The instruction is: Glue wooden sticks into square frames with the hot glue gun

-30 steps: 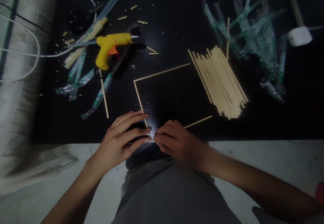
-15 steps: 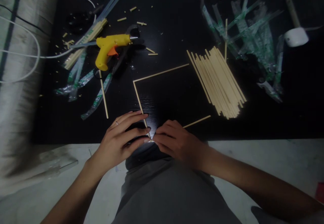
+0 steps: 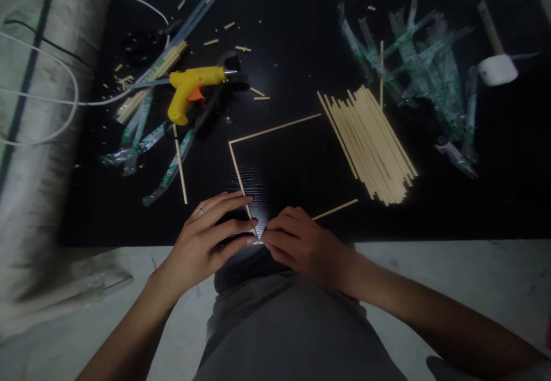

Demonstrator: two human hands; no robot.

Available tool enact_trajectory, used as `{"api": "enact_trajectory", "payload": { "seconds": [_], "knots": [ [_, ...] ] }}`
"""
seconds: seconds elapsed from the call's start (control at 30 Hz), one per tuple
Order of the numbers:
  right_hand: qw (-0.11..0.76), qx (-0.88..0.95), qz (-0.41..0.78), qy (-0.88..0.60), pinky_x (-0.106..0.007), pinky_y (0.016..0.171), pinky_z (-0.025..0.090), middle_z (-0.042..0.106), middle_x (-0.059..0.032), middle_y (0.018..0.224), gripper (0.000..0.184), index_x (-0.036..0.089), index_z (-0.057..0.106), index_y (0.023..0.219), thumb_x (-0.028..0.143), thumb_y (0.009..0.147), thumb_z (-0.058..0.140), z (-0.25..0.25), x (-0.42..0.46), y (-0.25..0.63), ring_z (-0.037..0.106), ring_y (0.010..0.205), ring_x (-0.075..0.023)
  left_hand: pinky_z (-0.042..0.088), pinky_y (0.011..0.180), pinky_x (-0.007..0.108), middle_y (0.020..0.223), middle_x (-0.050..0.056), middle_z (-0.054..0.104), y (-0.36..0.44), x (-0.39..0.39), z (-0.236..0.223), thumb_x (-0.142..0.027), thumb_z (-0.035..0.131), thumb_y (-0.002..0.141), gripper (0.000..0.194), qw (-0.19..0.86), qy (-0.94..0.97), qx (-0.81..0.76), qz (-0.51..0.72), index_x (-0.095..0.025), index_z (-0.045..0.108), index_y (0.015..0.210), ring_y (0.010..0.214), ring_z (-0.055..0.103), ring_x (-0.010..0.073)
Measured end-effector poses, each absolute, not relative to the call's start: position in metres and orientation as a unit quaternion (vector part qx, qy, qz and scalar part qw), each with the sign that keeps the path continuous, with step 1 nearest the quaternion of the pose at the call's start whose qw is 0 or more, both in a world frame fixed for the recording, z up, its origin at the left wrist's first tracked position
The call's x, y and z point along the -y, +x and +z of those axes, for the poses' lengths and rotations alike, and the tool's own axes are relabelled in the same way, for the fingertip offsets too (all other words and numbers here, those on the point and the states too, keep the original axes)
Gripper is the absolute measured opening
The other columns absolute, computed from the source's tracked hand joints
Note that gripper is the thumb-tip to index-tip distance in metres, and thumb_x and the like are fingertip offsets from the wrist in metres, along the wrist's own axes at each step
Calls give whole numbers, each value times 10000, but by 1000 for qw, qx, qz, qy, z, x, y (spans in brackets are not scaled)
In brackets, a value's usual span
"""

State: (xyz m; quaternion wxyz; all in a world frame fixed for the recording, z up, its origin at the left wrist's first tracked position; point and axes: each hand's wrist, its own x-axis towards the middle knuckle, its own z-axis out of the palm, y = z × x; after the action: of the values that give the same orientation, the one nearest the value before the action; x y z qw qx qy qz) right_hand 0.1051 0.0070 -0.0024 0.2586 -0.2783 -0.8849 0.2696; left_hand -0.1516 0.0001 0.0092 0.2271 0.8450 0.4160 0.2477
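Note:
Three thin wooden sticks form a U on the black table, open to the right: a left stick (image 3: pixel 238 170), a far stick (image 3: pixel 275 128) meeting its top end, and a near stick (image 3: pixel 336 209) at the table's front edge. My left hand (image 3: pixel 210 226) holds the left stick, fingertips over its lower half and thumb by the near corner. Closed fingers of my right hand (image 3: pixel 297 240) pinch the near stick close to that corner, hiding much of it. Whether the near corner is joined cannot be made out beneath the fingers.
A yellow glue gun (image 3: pixel 189 88) lies at the left, near packed sticks (image 3: pixel 167 62) and a single stick (image 3: pixel 181 166). Loose sticks (image 3: pixel 370 146) are piled at the right. Beyond them are crumpled plastic wrappers (image 3: pixel 443 71) and a white plug-like block (image 3: pixel 498 71). A white cable (image 3: pixel 75 77) loops at the far left.
The whole view has shifted slightly, with the table lower in the picture. Both hands keep the same grip at the near corner; the sticks look unmoved.

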Motion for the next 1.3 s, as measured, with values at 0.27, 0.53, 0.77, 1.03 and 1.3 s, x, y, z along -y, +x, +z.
{"api": "enact_trajectory", "payload": {
  "seconds": [0.27,0.53,0.77,1.03,1.3],
  "knots": [
    [254,890,248,-285,-354,845,438,705,-70,981,164,157,697,1014,134,1056,539,-1,-7,103,568,907,-197,504,1142,498,1474,55,649,-153,0,9,-304,780,942,232,232,841,-425,242,-287,744,1171,1385,602,281],
    [291,888,205,-290,-360,808,433,709,-79,970,135,140,698,998,106,1012,569,-2,-3,101,585,914,-207,484,1139,483,1525,62,595,-155,2,8,-281,770,951,323,226,844,-426,236,-312,707,1266,1400,578,274],
    [312,877,215,-296,-372,782,455,714,-73,940,116,157,711,1011,145,1009,596,0,-4,101,606,888,-207,528,1105,430,1498,63,624,-155,3,12,-267,747,967,264,243,824,-448,247,-306,735,1228,1351,623,264],
    [391,783,280,-394,-355,766,569,724,-61,996,127,239,731,1078,173,1003,653,26,-36,137,698,917,-201,600,1025,356,1354,76,713,-155,-2,17,-173,629,1021,207,288,755,-496,319,-259,759,1157,1233,707,212],
    [247,760,177,-574,-387,790,535,740,-63,920,60,199,730,962,173,909,737,29,-106,199,698,830,-239,595,655,237,914,-25,805,-186,-58,47,-411,708,990,209,283,632,-620,369,-221,769,1051,733,738,148]
  ]
}}
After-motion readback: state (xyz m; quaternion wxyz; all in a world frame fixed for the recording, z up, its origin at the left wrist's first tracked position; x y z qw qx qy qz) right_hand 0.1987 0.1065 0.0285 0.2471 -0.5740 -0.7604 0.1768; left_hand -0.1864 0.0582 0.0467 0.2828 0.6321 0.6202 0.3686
